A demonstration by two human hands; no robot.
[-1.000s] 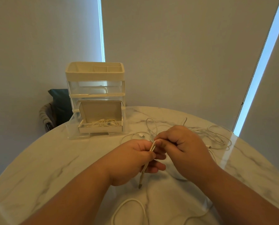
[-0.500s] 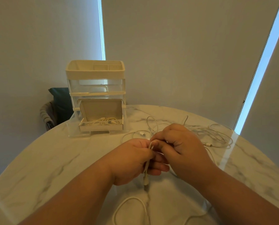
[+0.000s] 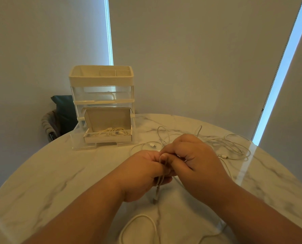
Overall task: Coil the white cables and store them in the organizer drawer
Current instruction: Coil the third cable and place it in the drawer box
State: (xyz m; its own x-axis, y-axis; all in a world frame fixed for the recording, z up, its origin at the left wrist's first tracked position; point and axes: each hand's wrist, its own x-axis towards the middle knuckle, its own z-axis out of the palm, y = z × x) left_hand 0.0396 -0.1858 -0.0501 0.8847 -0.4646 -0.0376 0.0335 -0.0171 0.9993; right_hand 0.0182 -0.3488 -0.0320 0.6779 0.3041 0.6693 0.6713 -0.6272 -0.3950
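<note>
My left hand [image 3: 143,175] grips a folded white cable [image 3: 158,189] whose plug end hangs below the fist, and a loop of it lies on the table near me. My right hand [image 3: 192,159] pinches the same cable at the top of the left fist. More loose white cables [image 3: 229,147] are tangled behind my hands. The clear organizer [image 3: 101,95] stands at the back left; its bottom drawer [image 3: 108,138] is pulled out and holds a coiled white cable [image 3: 113,132].
The round marble table [image 3: 41,173] carries everything. A chair with a dark cushion [image 3: 62,111] stands behind the table's left edge. Blinds and wall close off the back.
The cable in my left fist has gained another fold and its plug end hangs more vertically. My right hand stays against the left one, pinching at the top.
</note>
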